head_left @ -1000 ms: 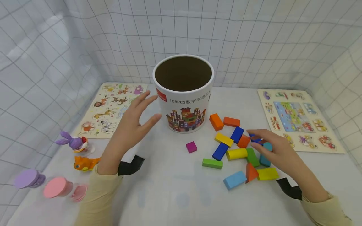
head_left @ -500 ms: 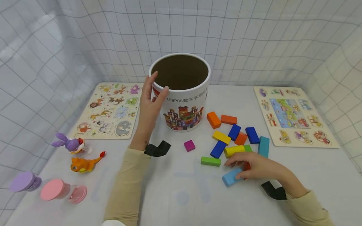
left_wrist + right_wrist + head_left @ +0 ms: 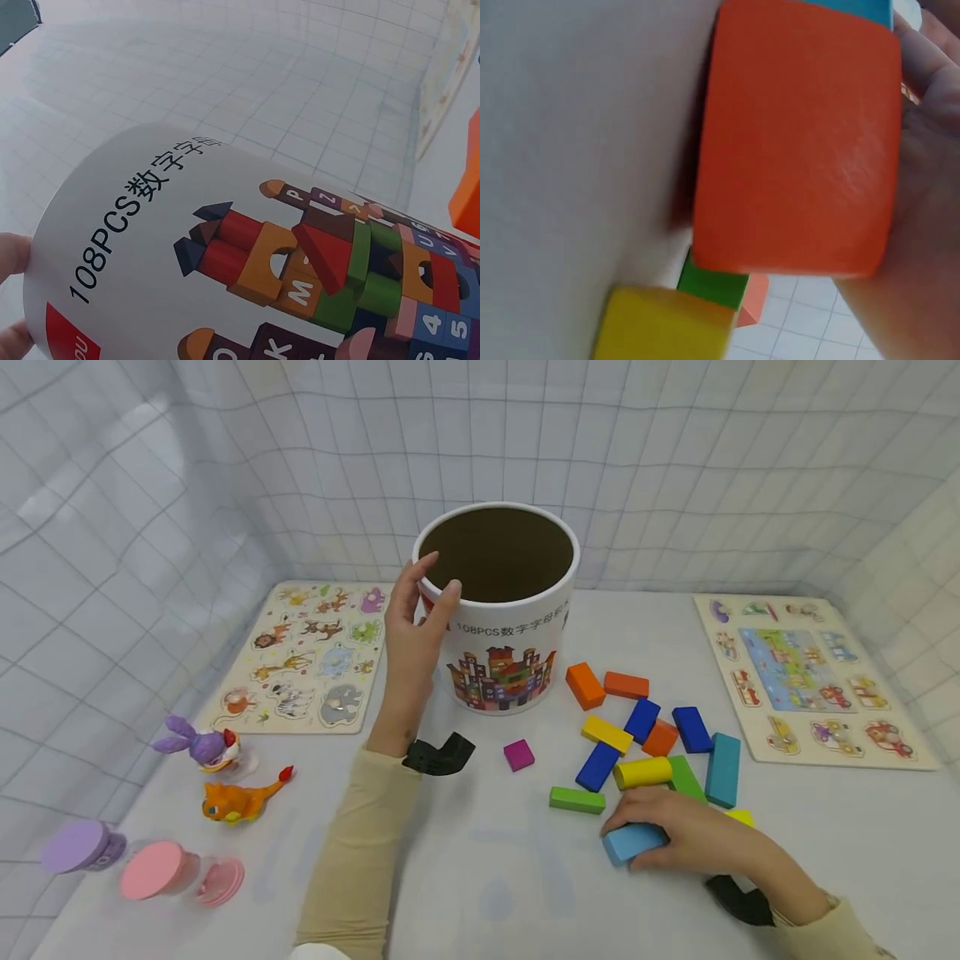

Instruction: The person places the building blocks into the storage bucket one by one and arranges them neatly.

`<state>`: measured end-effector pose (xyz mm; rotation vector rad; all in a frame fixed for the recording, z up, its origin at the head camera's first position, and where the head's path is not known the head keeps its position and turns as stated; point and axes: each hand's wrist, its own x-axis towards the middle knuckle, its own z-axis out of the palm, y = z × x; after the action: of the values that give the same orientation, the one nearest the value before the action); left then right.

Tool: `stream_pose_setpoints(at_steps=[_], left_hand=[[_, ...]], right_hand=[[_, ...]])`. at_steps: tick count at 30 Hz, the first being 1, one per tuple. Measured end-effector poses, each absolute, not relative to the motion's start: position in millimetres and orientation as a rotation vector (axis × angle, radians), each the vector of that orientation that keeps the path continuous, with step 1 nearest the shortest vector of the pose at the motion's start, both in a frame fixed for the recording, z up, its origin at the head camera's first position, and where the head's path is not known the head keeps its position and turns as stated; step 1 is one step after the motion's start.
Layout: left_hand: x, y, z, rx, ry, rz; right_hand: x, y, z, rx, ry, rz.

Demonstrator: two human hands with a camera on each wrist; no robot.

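Observation:
A large white bucket [image 3: 498, 647] with printed blocks and lettering stands upright at the back middle. My left hand [image 3: 411, 647] touches its left side near the rim, thumb and fingers extended; in the left wrist view two fingertips [image 3: 13, 255] meet the printed wall [image 3: 112, 195]. At the right front, my right hand [image 3: 686, 831] pinches a light blue block [image 3: 633, 843] between thumb and fingers, low over the table. The right wrist view shows an orange-red block [image 3: 799, 142] beneath the palm, hidden in the head view, with the light blue block [image 3: 859, 7] behind it.
Several coloured blocks, including a yellow cylinder [image 3: 643, 772] and a teal block [image 3: 723, 770], lie right of the bucket. A magenta cube [image 3: 519, 755] sits before it. Puzzle boards [image 3: 307, 660] [image 3: 806, 681] flank it. Toy figures [image 3: 240, 800] and pink tubs [image 3: 153, 870] stand at left.
My left hand has moved right from beside the bucket to its wall. My right hand left the dark blue and teal blocks, came forward and left, and took hold of the light blue block.

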<state>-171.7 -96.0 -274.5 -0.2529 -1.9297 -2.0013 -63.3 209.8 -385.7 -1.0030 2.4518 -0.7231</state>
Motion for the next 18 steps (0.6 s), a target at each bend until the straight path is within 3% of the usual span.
stream_pose_setpoints(at_steps=[7,12,18], left_hand=[[-171,-92,-274,-0.226,-1.943,-1.962],[-174,-92,-279,-0.226,-1.937,-1.957],[-187,-97,-290,-0.236,-1.919,-1.973]], right_hand=[[-71,198,-359,-1.054,2.406,-0.959],[-99,172,-290,-1.175,2.462,-1.243],[-158,129,-215,-1.224,2.628,-1.426]])
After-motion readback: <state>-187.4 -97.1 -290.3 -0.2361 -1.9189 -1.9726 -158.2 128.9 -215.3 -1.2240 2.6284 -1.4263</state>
